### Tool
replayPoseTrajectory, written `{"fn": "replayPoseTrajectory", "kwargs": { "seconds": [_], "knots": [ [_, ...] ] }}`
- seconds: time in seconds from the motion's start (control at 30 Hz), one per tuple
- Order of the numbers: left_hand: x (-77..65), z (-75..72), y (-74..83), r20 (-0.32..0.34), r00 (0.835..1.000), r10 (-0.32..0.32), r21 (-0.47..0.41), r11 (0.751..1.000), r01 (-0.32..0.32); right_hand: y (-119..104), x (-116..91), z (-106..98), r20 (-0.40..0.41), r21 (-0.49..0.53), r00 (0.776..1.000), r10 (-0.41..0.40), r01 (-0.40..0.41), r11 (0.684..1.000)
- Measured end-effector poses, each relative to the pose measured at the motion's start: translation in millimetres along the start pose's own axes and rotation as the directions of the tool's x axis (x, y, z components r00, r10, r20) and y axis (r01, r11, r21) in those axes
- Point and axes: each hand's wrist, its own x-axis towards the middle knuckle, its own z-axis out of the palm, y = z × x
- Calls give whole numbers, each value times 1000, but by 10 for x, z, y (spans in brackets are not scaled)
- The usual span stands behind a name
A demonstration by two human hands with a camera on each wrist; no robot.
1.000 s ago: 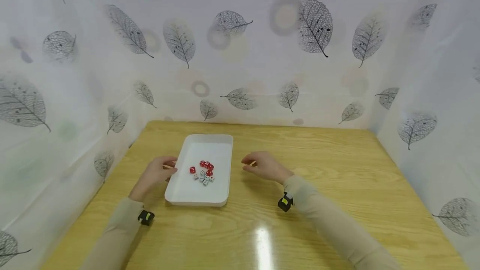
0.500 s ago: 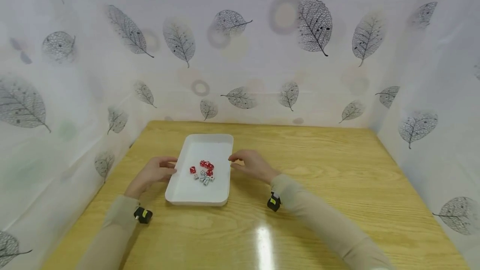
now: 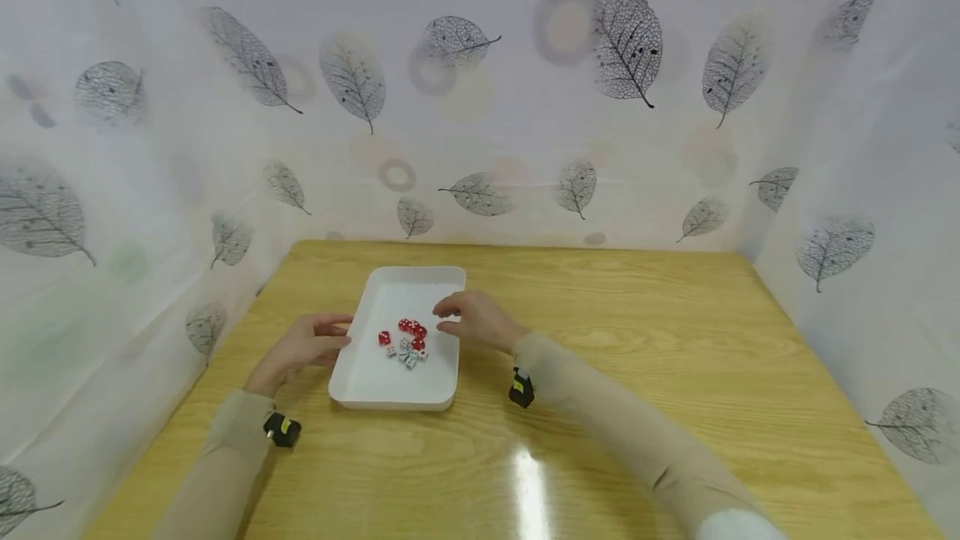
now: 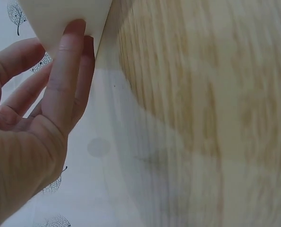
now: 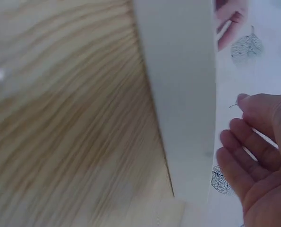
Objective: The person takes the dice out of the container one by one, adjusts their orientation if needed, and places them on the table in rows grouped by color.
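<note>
A shallow white tray (image 3: 397,391) lies on the table with several red dice (image 3: 385,338) and several small white dice (image 3: 410,362) grouped in it. My left hand (image 3: 300,347) is at the tray's left side. In the left wrist view, the extended fingers (image 4: 61,85) touch the outside of the tray wall (image 4: 90,14). My right hand (image 3: 480,319) reaches in over the right rim, fingertips just right of the red dice. Nothing sits between its loosely bent fingers in the right wrist view, where the hand (image 5: 260,151) is beyond the tray's side wall (image 5: 183,94).
The wooden table (image 3: 622,340) extends widely to the right of the tray. A leaf-patterned curtain (image 3: 510,123) encloses the back and both sides. The tray's raised rim runs all round the dice.
My right hand has moved left, from the table beside the tray to above the tray's right part. The left hand stays at the left side, and the dice have not moved.
</note>
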Motion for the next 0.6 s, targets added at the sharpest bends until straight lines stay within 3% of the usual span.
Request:
{"fn": "replayPoseTrajectory", "kwargs": {
  "seconds": [0.13, 0.4, 0.6],
  "knots": [
    [2, -8, -13, -10, 1000, -16, 0, 1000, 16, -34, 131, 47, 68, 22, 993, 101, -102, 994],
    [-5, 15, -14, -19, 1000, -14, -11, 1000, 14, -45, 330, 169, 199, -71, 964, 176, -164, 984],
    [0, 10, -8, -30, 999, -19, 1, 1000, 19, -1, 393, 244, 199, -115, 962, 187, -166, 979]
  ]
}}
